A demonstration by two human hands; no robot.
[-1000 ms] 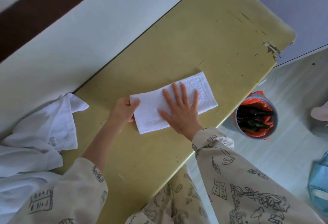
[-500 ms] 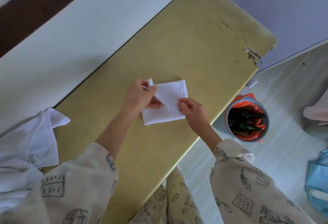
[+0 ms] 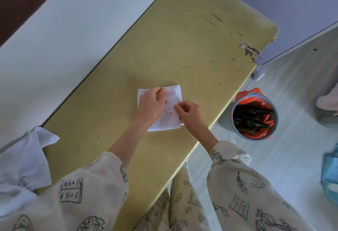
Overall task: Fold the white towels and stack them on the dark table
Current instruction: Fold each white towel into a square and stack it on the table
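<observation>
Head view showed the folded white towel (image 3: 172, 119) mid-worktop (image 3: 182, 47), left hand (image 3: 151, 105) fingers curled on its far layer, right hand (image 3: 190, 115) pinching the right edge; edges should be squared before pressing the crease.

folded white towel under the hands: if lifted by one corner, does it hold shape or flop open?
Likely flops: the folded towel is thin, soft cloth, its layers loose at the edges. Probably light, since the right hand works an edge with only a fingertip grip. It should not slide easily; the left hand rests on it against the scuffed yellow table.
</observation>
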